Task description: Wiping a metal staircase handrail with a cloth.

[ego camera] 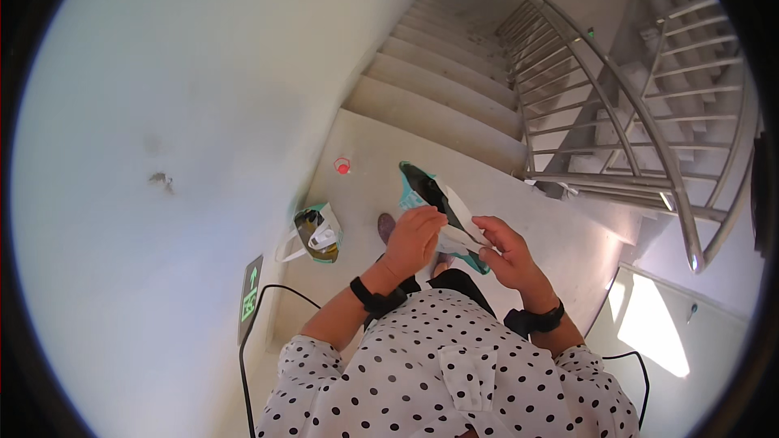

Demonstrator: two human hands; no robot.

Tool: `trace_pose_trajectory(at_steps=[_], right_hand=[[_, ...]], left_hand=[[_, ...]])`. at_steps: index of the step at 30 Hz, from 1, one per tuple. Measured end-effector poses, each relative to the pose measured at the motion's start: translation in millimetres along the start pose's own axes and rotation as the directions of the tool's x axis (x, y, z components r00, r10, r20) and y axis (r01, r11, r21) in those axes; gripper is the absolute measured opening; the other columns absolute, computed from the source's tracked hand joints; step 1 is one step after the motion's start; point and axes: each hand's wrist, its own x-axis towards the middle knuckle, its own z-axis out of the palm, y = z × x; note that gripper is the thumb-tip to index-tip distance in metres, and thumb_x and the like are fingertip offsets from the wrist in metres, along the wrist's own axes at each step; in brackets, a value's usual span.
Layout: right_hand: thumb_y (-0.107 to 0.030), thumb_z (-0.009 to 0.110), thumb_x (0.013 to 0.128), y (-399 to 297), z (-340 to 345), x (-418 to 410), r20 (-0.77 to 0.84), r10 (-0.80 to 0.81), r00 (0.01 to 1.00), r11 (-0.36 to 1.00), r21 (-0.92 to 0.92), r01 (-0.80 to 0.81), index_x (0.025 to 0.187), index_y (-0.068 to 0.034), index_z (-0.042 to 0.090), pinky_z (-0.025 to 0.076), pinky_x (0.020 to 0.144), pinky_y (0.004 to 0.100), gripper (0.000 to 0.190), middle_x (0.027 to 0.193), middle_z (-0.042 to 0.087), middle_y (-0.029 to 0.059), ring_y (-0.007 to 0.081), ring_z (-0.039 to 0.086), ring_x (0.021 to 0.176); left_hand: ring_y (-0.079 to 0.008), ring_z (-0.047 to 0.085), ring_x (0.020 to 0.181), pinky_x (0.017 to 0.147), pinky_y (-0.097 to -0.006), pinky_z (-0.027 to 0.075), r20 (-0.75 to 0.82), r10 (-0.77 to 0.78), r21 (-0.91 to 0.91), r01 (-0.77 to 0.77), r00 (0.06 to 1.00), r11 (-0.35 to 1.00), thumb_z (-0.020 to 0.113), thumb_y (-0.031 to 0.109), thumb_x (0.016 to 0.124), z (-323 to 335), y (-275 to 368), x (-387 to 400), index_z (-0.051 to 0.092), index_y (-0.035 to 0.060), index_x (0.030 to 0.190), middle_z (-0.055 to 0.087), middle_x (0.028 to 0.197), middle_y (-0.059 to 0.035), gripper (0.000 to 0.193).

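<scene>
A teal-and-white carry bag (414, 196) with a dark interior hangs before my body, its mouth open towards me. My right hand (508, 253) grips the bag's white handle strap (461, 210) between thumb and fingers. At the near left side of the mouth, my left hand (417, 242) has its fingers together and bent over the strap. Its thumb is hidden, so its hold cannot be made out. On the floor by the wall stands a second bag (329, 220) with white handles; its dark and yellowish contents are unclear.
Concrete stairs (438, 97) begin beyond the landing (371, 146). A metal railing (645, 118) runs along the right. A small red object (342, 167) lies near the wall (182, 134). A green exit sign (251, 292) is at the left. Black cables (244, 365) hang by my arms.
</scene>
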Motion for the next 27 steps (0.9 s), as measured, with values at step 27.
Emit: trace_pose_trajectory(at_steps=[27], right_hand=[[-0.002, 0.049, 0.078, -55, -53, -294, 0.041, -0.279, 0.959, 0.930, 0.260, 0.259, 0.124, -0.004, 0.045, 0.035, 0.099, 0.0328, 0.046, 0.126, 0.048, 0.0121, 0.0234, 0.045, 0.117]], left_hand=[[-0.0334, 0.061, 0.087, 0.074, -0.0390, 0.047, 0.962, -0.050, -0.109, 0.541, 0.270, 0.834, 0.052, 0.023, 0.082, 192, 243, -18, 0.063, 0.0057, 0.097, 0.063, 0.096, -0.0190, 0.025]])
